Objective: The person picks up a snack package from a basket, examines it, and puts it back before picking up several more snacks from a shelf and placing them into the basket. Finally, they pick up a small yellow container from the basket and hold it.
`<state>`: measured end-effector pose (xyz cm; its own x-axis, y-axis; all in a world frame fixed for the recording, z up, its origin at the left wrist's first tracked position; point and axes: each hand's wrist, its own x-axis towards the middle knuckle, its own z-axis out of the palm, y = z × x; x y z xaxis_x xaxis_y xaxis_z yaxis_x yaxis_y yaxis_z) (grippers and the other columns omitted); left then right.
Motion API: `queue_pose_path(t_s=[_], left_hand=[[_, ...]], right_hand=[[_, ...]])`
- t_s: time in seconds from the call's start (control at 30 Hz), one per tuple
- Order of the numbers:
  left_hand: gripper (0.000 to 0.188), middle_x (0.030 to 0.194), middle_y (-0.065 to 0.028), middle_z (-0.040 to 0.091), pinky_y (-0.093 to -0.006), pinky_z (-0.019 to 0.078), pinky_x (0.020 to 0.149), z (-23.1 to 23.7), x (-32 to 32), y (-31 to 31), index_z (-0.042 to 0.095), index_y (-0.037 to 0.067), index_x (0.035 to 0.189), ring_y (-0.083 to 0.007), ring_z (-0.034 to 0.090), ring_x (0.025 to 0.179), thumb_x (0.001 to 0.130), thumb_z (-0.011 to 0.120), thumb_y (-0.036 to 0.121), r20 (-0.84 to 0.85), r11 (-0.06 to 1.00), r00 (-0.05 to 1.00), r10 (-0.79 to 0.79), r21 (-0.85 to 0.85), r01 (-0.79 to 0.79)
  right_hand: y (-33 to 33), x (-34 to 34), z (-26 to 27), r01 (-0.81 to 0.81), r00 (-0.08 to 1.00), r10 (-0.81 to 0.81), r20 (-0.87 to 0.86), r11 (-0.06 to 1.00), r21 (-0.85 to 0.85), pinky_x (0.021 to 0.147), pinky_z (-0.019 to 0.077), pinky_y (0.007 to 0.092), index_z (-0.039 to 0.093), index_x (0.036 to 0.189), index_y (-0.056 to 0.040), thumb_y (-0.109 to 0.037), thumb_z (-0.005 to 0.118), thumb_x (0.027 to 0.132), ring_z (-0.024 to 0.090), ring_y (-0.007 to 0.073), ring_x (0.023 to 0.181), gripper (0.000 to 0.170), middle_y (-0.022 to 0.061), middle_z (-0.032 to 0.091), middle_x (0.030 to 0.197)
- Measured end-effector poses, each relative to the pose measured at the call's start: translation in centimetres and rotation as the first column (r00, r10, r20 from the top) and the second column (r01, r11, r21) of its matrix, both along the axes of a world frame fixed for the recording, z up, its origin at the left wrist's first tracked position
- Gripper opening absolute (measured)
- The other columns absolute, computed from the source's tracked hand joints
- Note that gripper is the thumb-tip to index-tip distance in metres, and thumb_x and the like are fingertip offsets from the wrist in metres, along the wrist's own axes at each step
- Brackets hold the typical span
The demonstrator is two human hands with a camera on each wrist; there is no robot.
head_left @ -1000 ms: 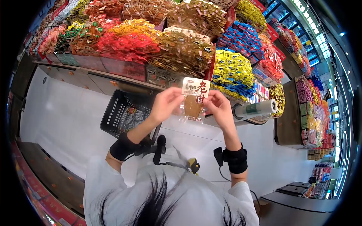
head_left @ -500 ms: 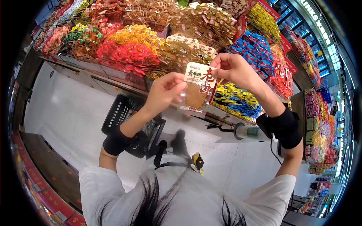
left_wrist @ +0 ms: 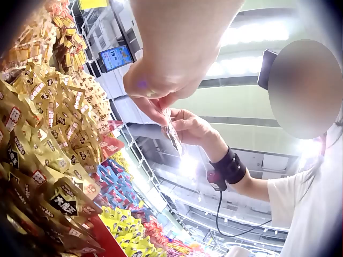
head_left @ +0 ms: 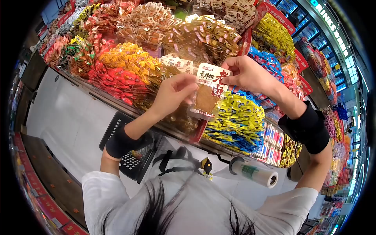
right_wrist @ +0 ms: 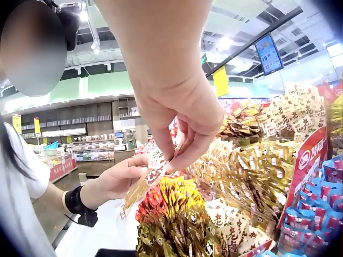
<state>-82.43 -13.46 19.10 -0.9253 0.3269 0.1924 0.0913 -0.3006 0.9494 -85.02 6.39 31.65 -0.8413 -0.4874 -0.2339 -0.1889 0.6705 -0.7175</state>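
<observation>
A flat snack packet (head_left: 206, 98), cream and red at the top with a clear window over a brown slab, is held upright in front of the chest. My left hand (head_left: 175, 93) pinches its left edge between thumb and fingers. At the upper right corner, my right hand (head_left: 249, 74) grips it with thumb and forefinger. In the right wrist view the packet (right_wrist: 143, 184) hangs at a slant between both hands. The left wrist view shows it (left_wrist: 172, 134) nearly edge-on. Behind it, cream packets (head_left: 176, 62) with similar print lie among brown ones.
Heaped bins of red (head_left: 117, 80), orange-yellow (head_left: 127, 56) and yellow packets (head_left: 237, 111) fill the slanted display ahead. A black basket (head_left: 131, 162) is below, left of the body. A roll of clear bags (head_left: 254, 174) sticks out from the display front.
The display has come nearer in the head view. My right hand has moved from the packet's right side to its upper corner, its elbow swinging outward. Both hands have risen with the packet.
</observation>
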Motion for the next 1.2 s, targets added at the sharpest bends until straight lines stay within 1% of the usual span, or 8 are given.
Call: queue_pose_path(t_s=[0.13,0.37,0.47,0.63,0.77,0.9,0.97,1.2], left_hand=[[0.02,0.078,-0.0017,0.059,-0.0191,0.0462,0.051,1.0,-2.3,1.0,0.056,0.0,0.101,-0.0055,0.054,0.063,0.083,0.056,0.009,-0.009,0.998,0.999,0.053,-0.014,-0.053],[0.017,0.079,-0.0043,0.059,-0.0219,0.0476,0.052,3.5,-8.3,0.6,0.055,-0.002,0.097,-0.0084,0.055,0.064,0.083,0.055,0.005,-0.091,0.983,0.995,-0.039,-0.18,0.022],[0.016,0.077,-0.0033,0.058,-0.0204,0.0459,0.055,4.4,-11.7,0.5,0.055,-0.003,0.097,-0.0073,0.055,0.064,0.083,0.055,0.005,-0.242,0.967,0.969,-0.052,-0.256,-0.012],[0.023,0.084,-0.0033,0.059,-0.0191,0.045,0.062,7.7,-18.5,0.6,0.056,0.0,0.104,-0.0065,0.054,0.071,0.082,0.056,0.008,-0.347,0.945,0.934,-0.081,-0.324,-0.038],[0.021,0.09,-0.0039,0.061,-0.0229,0.0463,0.069,9.8,-24.9,0.3,0.058,0.005,0.101,-0.0096,0.055,0.082,0.082,0.057,0.013,-0.686,0.838,0.727,0.016,-0.388,-0.385],[0.022,0.092,-0.0083,0.062,-0.0274,0.0479,0.074,11.0,-32.0,1.6,0.058,0.003,0.099,-0.0143,0.059,0.084,0.08,0.059,0.014,-0.785,0.758,0.619,-0.023,-0.417,-0.501],[0.021,0.089,-0.0095,0.061,-0.0292,0.0476,0.073,11.6,-35.0,2.9,0.057,0.002,0.096,-0.0184,0.059,0.082,0.079,0.059,0.015,-0.871,0.717,0.486,-0.073,-0.384,-0.582],[0.024,0.095,-0.0133,0.058,-0.038,0.0459,0.078,12.0,-41.8,10.0,0.054,0.004,0.099,-0.0291,0.056,0.09,0.079,0.056,0.015,-0.919,0.595,0.341,-0.2,-0.39,-0.703]], right_hand=[[0.8,-2.6,0.1,-0.033,0.999,0.032,0.036,0.999,0.04,0.045,0.0417,0.0202,0.056,0.082,0.0005,-0.01,0.062,0.079,0.05,0.0043,0.053,0.012,-0.0001,0.056,0.064],[0.7,-7.0,0.8,0.006,0.999,-0.007,0.039,1.0,0.007,0.048,0.0424,0.0206,0.058,0.086,0.0016,-0.006,0.059,0.081,0.049,0.0044,0.055,0.009,-0.0005,0.056,0.065],[0.7,-9.0,1.6,0.034,0.997,-0.036,-0.068,0.999,-0.031,0.045,0.0399,0.0238,0.06,0.083,0.002,-0.008,0.061,0.076,0.05,0.0071,0.05,0.011,0.003,0.055,0.057],[2.2,-12.9,4.8,0.146,0.974,-0.152,-0.168,0.988,-0.046,0.048,0.046,0.0237,0.061,0.09,0.0017,-0.007,0.06,0.079,0.056,0.0085,0.056,0.014,0.0064,0.061,0.067],[6.1,-17.1,8.5,0.27,0.856,-0.283,-0.432,0.958,-0.092,0.051,0.0486,0.0221,0.061,0.092,-0.0016,-0.011,0.059,0.081,0.059,0.0086,0.061,0.014,0.0046,0.063,0.072],[11.2,-22.0,11.3,0.372,0.672,-0.334,-0.66,0.924,-0.089,0.053,0.0485,0.0209,0.061,0.095,-0.0042,-0.015,0.06,0.081,0.059,0.0073,0.064,0.018,0.0022,0.063,0.075],[12.7,-23.9,12.2,0.406,0.632,-0.373,-0.679,0.906,-0.12,0.053,0.0472,0.0195,0.062,0.093,-0.0036,-0.014,0.06,0.08,0.057,0.006,0.062,0.017,0.0016,0.062,0.073],[14.0,-29.6,12.0,0.473,0.495,-0.308,-0.813,0.88,-0.045,0.051,0.0444,0.0236,0.061,0.088,-0.0044,-0.015,0.062,0.078,0.055,0.0083,0.056,0.014,0.004,0.059,0.065]])
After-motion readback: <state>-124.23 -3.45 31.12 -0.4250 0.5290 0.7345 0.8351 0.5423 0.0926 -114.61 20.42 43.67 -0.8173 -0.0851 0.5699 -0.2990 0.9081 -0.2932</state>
